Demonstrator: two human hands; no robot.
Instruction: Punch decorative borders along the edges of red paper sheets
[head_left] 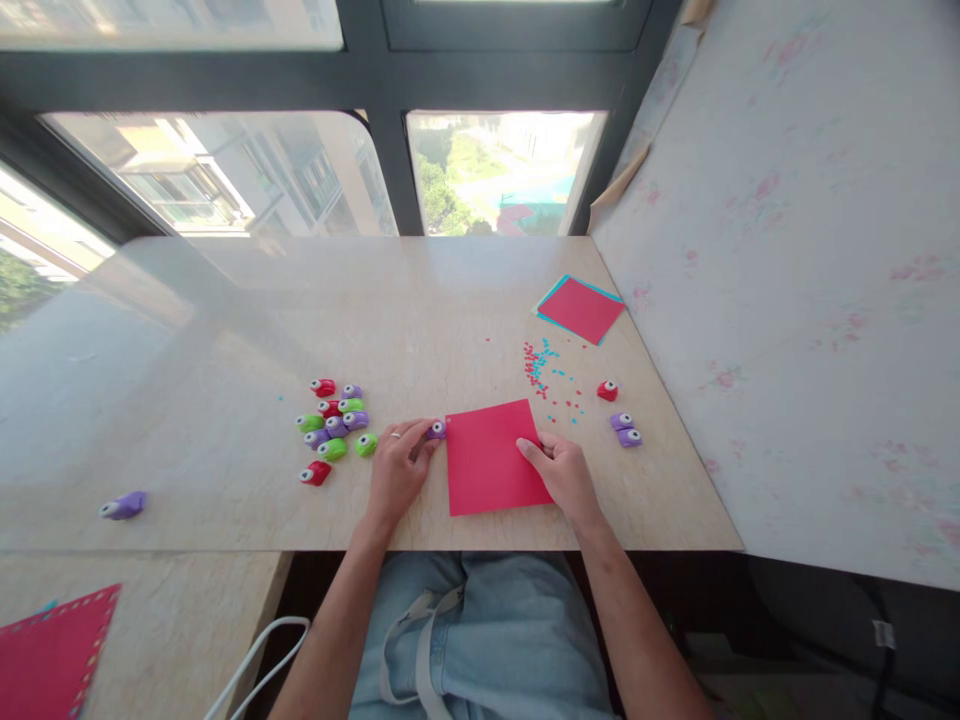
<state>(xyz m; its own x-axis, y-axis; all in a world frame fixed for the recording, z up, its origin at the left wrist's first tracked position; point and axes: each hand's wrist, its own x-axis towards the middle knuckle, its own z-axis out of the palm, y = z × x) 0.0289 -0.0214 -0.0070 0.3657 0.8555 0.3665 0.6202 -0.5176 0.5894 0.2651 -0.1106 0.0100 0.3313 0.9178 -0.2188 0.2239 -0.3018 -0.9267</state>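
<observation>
A square sheet of red paper [491,460] lies over the counter in front of me, with a small punched mark at its upper left corner. My right hand [562,470] pinches the sheet's right side, thumb on top and fingers beneath. At the left edge of the paper, my left hand [403,462] closes its fingers around a small purple craft punch [436,429]. The punch touches or nearly touches the paper's upper left corner; whether the edge sits in its slot I cannot tell.
Several red, green and purple punches [334,425] cluster at the left. Two purple punches [626,430] and a red one [607,391] stand right, near paper confetti [540,365]. Stacked coloured paper [581,308] lies behind. A lone purple punch [124,505] is far left, above edge-punched red paper [64,645].
</observation>
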